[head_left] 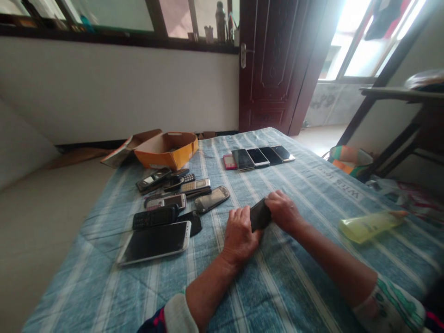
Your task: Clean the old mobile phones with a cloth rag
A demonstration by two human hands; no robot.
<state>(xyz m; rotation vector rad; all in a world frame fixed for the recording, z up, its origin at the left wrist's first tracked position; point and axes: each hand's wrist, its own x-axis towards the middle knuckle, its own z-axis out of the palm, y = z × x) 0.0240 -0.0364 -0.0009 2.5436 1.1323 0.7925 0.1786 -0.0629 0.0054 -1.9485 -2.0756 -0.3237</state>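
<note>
A dark mobile phone [261, 214] is held between both hands, low over the striped blue cloth [277, 296]. My left hand [242, 235] is closed round its left end, thumb on the near side. My right hand [283, 210] grips the far right end, with the fingertips partly hidden. To the left lies a loose pile of old phones, among them a grey touchscreen phone [212, 199], a keypad phone [194, 185] and a black phone [156, 217]. A large white-framed phone [155, 242] lies nearest on that side.
An open orange cardboard box [166, 150] stands at the far left edge. Several phones lie in a row at the back, including a white one [258, 157], beside a small pink-edged item [229, 162]. A yellow tube [371, 225] lies on the right. A door [274, 64] stands behind.
</note>
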